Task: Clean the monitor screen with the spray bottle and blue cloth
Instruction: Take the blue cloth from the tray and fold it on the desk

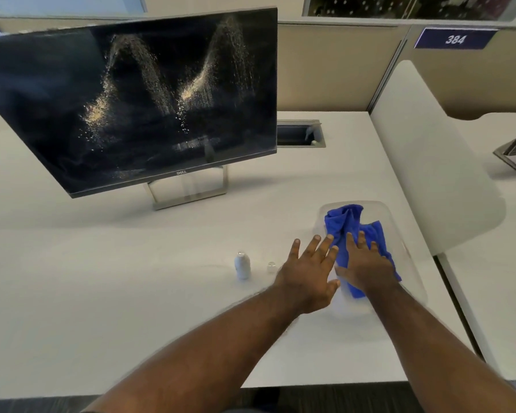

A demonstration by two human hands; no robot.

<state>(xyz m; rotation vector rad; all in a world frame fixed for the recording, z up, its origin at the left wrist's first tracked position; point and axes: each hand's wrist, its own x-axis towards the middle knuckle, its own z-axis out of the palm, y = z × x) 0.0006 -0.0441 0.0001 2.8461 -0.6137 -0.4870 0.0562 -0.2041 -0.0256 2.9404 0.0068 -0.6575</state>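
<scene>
The dark monitor screen (131,99) stands at the left back of the white desk, speckled with spray droplets in two arcs. A small white spray bottle (242,265) stands upright on the desk, its clear cap (271,267) lying just to its right. The crumpled blue cloth (347,225) lies in a clear plastic tray (399,231) at the right. My right hand (367,263) rests flat on the cloth, fingers spread. My left hand (310,269) hovers open just left of the tray, holding nothing.
A cable cutout (300,134) sits in the desk behind the monitor's right edge. A white divider panel (429,150) rises along the desk's right side. The monitor stand (188,192) has a metal frame base. The desk's front edge (310,384) is close to me.
</scene>
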